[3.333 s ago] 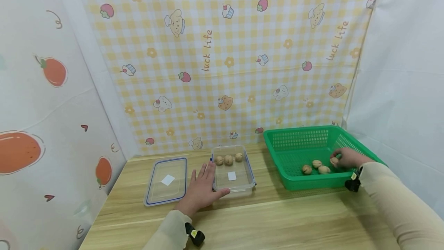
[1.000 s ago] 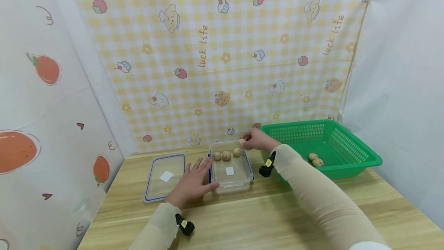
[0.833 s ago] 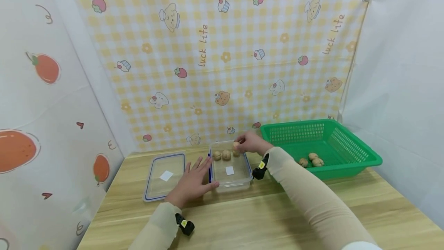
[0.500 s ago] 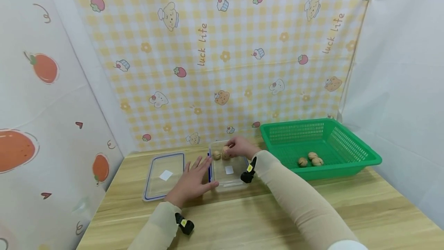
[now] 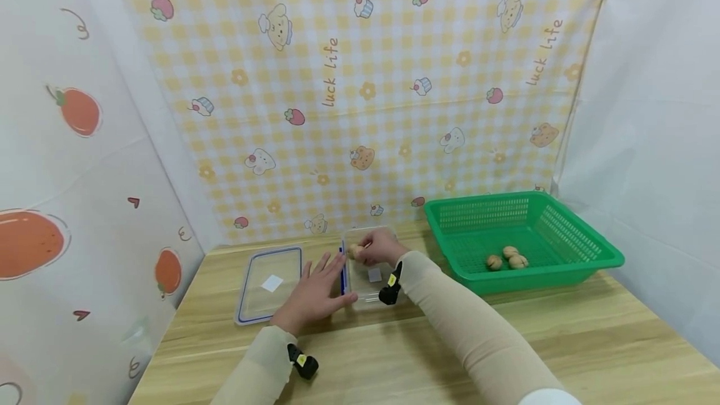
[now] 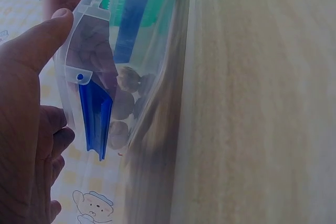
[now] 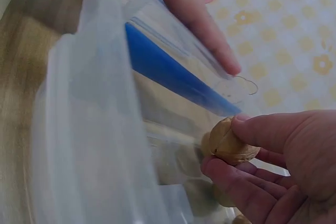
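Note:
My right hand (image 5: pixel 380 247) pinches a walnut (image 7: pixel 231 142) between thumb and fingertips, low at the left rear of a clear plastic box (image 5: pixel 362 297). Several walnuts (image 6: pixel 119 134) show through the box's side in the left wrist view; in the head view my right hand hides most of them. My left hand (image 5: pixel 316 295) rests against the box's left side, fingers spread and nearly straight, thumb at the near rim. A blue clip (image 6: pixel 95 116) hangs on the box's side by those fingers.
To the left lies a clear lid (image 5: pixel 270 303) with a blue seal, flat on the wooden table (image 5: pixel 439 355). On the right stands a green basket (image 5: pixel 534 279) holding 3 walnuts (image 5: pixel 510 257). A patterned cloth (image 5: pixel 365 130) hangs behind.
My right hand took a walnut from the green basket and carried it left over the box, then across to its left rear and lower. My left hand stays at the box.

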A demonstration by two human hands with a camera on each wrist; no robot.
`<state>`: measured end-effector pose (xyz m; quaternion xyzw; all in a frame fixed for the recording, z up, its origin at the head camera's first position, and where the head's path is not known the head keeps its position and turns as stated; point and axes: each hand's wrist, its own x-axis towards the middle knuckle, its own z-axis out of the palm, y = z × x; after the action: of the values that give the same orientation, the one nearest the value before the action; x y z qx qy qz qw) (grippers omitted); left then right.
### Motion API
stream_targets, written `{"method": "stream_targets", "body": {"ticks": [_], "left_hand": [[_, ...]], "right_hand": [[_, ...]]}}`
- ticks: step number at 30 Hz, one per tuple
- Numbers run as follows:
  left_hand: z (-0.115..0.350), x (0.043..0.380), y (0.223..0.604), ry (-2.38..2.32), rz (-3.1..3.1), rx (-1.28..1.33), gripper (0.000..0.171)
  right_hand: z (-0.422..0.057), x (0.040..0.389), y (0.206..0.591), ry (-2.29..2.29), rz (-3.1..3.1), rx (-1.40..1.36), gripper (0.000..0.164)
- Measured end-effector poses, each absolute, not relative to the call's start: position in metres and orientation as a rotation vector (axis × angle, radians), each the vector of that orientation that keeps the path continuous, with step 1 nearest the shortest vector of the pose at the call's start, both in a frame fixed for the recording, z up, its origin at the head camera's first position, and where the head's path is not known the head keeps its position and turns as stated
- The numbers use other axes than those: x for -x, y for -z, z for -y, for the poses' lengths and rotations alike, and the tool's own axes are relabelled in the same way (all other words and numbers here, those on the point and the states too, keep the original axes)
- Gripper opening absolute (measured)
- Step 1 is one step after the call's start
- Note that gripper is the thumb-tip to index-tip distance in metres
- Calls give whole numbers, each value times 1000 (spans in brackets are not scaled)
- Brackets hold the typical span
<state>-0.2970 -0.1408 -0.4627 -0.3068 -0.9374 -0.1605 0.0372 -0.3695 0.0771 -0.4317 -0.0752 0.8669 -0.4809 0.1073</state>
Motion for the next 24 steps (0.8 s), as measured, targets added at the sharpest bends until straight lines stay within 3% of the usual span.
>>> {"method": "stream_targets", "body": {"ticks": [14, 24], "left_hand": [[135, 298, 466, 502, 2878, 944, 96], [140, 299, 466, 525, 2881, 930, 92]], "right_hand": [[-79, 366, 438, 1374, -2552, 211, 28], [-123, 363, 387, 1420, -2601, 294, 39]]}}
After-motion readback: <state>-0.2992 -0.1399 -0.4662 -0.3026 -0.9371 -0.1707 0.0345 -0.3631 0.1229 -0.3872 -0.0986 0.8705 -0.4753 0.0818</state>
